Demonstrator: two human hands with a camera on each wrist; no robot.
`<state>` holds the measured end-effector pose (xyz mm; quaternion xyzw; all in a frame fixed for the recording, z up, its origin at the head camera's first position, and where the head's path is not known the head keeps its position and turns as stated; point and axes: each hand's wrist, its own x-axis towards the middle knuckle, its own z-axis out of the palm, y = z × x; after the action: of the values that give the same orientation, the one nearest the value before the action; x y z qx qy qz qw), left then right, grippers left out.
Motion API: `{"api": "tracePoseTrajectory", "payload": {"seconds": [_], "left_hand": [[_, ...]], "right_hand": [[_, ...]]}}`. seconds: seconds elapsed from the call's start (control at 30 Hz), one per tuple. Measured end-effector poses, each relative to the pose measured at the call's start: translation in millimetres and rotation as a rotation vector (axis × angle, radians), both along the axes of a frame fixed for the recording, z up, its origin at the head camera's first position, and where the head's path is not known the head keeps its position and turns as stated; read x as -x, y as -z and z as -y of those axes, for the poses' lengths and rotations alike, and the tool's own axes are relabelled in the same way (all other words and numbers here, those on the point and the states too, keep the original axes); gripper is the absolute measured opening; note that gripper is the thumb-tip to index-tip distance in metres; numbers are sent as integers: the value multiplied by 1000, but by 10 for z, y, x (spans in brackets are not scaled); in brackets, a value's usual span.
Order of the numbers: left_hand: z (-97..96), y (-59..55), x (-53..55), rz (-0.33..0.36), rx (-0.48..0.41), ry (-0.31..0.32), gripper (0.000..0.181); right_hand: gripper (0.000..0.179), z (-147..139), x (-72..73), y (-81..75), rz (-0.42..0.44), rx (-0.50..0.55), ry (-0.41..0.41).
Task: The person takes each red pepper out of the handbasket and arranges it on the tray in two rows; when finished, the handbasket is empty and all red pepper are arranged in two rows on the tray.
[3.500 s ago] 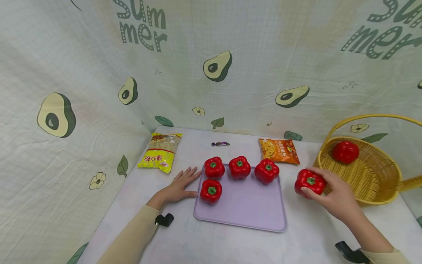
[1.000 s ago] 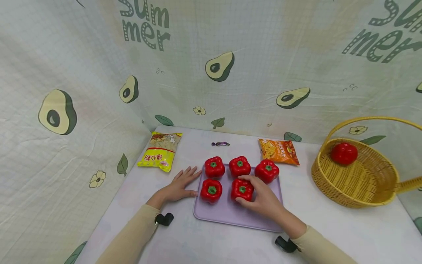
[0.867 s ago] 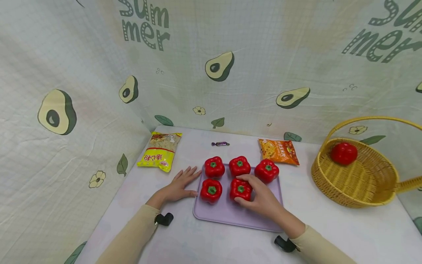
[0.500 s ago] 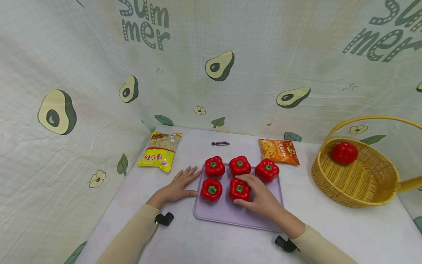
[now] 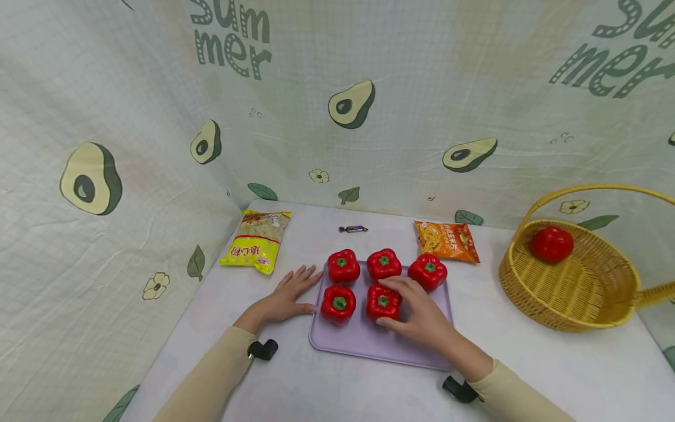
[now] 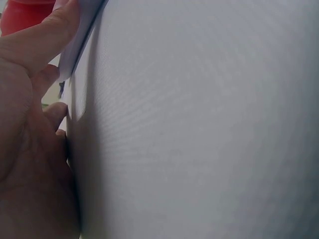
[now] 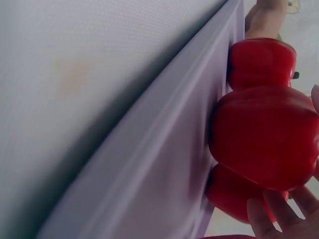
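Note:
My left hand [image 5: 287, 298] lies flat with fingers spread on the table, its thumb at the left edge of a lilac tray [image 5: 358, 343]. My right hand [image 5: 422, 313] curls round a red bell pepper [image 5: 382, 303] that sits upright on the tray, front row, middle. In the right wrist view this bell pepper [image 7: 264, 137] stands on the tray floor, the fingers [image 7: 281, 211] beside it. Further red bell peppers on the tray are one front left [image 5: 337, 305], one back left [image 5: 343, 266], one back middle [image 5: 384, 264] and one back right [image 5: 428, 272].
At the right stands a yellow wicker basket [image 5: 559, 293] with a tall handle and one red bell pepper [image 5: 551, 244] inside. Behind the tray lie a yellow food bag [image 5: 255, 241], a purple wrapped candy [image 5: 353, 229] and an orange snack bag [image 5: 447, 241]. A printed cloth hangs behind.
My right hand has brought a bell pepper from beside the basket leftward onto the tray, then shifted it slightly left. In the last half second it barely moves. My left hand stays put.

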<state>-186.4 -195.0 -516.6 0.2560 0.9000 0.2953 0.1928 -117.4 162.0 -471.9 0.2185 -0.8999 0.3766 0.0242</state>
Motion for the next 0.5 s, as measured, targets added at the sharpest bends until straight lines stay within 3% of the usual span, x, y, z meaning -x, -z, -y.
{"api": "tracePoseTrajectory", "payload": {"seconds": [0.5], "left_hand": [[-14,-29,-9,6,1,5,87]], "right_hand": [[72,-226,-35,-68,-42,20,12]]}}
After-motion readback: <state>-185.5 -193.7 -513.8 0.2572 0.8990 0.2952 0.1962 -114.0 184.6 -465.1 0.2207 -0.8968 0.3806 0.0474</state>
